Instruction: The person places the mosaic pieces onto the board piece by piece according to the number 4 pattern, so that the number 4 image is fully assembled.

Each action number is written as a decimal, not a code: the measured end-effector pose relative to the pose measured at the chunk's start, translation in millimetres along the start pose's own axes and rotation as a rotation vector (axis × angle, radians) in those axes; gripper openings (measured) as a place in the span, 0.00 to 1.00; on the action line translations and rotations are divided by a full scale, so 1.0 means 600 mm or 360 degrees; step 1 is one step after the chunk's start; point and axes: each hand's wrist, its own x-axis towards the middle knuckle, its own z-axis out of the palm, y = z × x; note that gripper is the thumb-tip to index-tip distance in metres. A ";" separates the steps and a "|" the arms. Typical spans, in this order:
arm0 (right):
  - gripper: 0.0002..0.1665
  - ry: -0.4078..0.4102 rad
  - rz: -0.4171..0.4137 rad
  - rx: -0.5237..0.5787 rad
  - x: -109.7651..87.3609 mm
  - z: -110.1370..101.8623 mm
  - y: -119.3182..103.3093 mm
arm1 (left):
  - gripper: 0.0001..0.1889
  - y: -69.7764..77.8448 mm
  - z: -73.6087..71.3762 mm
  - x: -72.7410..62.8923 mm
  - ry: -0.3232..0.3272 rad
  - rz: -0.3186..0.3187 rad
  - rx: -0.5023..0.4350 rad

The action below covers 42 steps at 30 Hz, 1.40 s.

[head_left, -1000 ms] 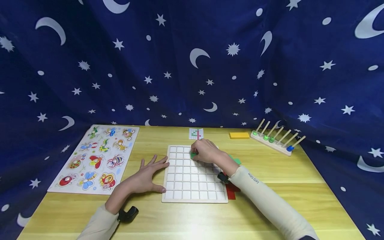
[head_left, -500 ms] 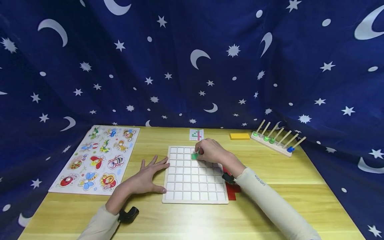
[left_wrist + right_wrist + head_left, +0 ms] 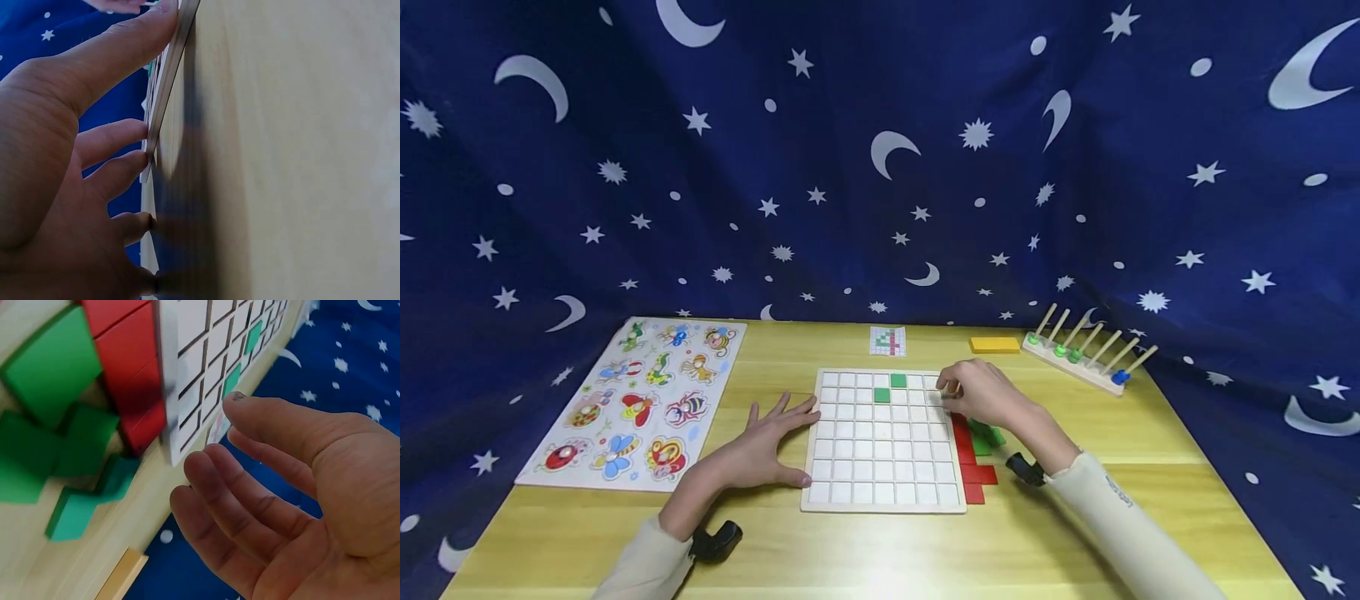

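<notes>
Board [image 3: 883,508]: two green tiles [image 3: 882,395] seated near 12 o'clock; most of pattern on card [image 3: 888,342] apparently unfilled. Red tiles [image 3: 964,442], spare greens [image 3: 981,445] unplaced beyond 3. Right hand [image 3: 987,393] empty near 2; left hand [image 3: 756,448], grasping nothing, touches edge at 9.

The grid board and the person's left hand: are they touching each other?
Touching. The left wrist view shows it: the left hand has its thumb tip against the edge of the grid board.

On the worktop [image 3: 880,550], the grid board [image 3: 883,432] lies between the bug puzzle [image 3: 638,407] on the left and loose tiles [image 3: 966,448] on the right. A card [image 3: 887,341] lies behind the grid board.
</notes>
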 end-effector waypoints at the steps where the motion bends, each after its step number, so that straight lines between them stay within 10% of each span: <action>1: 0.10 0.0000 0.0017 0.0004 -0.004 -0.002 0.003 | 0.50 -0.001 0.000 -0.001 0.0008 -0.0004 0.0000; 22: 0.09 -0.0158 0.0345 -0.0178 -0.062 0.014 0.026 | 0.49 -0.004 0.002 0.001 0.0003 0.0006 0.0002; 42: 0.15 0.0073 0.0188 -0.0127 -0.041 0.014 -0.002 | 0.49 -0.006 0.003 -0.001 0.0017 0.0023 -0.0016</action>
